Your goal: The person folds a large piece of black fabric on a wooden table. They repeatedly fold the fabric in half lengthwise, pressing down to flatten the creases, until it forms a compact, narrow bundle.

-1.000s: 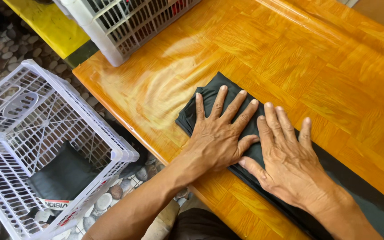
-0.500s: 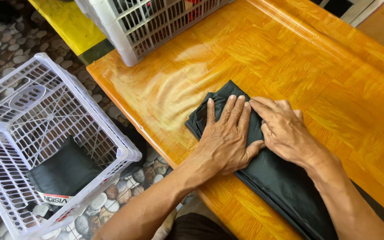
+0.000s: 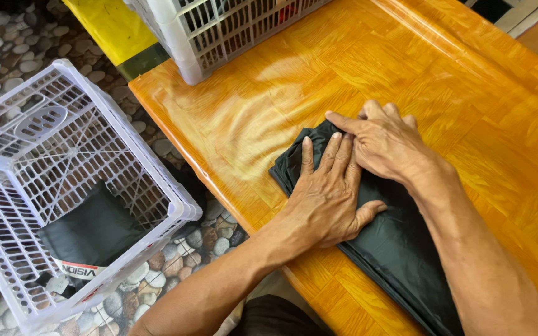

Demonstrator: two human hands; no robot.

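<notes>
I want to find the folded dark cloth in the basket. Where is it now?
In the head view, the folded dark cloth lies at lower left, inside the white basket on the pebble floor, beside the table.

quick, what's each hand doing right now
Left hand: open, palm pressed flat on the dark folded cloth, holding nothing.
Right hand: fingers curled on the cloth's far end; whether it grips cannot be told.

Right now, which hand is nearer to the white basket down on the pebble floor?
Left. The left hand presses flat on the dark folded cloth near the table edge facing the white basket. The right hand rests farther in on the table.
</notes>
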